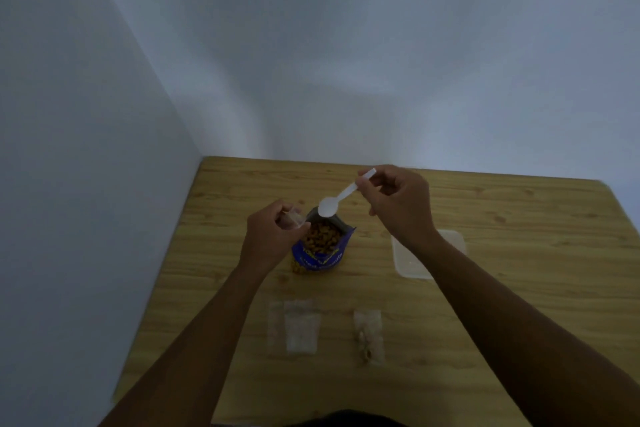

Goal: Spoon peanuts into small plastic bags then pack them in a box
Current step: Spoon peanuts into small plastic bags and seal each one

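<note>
The blue pouch (322,253) stood open near the middle of the bench (519,253), nearer its left edge than its right, with peanuts (320,237) showing in its mouth. The left hand (273,236) was just beside the pouch's left rim, fingers curled round a small clear bag (293,218) held at the mouth. The right hand (398,204), raised toward the far edge, pinched the handle of a white spoon (341,196) between thumb and fingers; the spoon slanted down to the left, its bowl hanging over the far rim of the pouch. A clear box (415,260) sat to the right of the pouch, partly hidden by the right forearm. Toward the near edge lay a few flat bags (298,328) overlapping one another, and to their right, apart from them, a filled bag (369,336) with peanuts inside.
</note>
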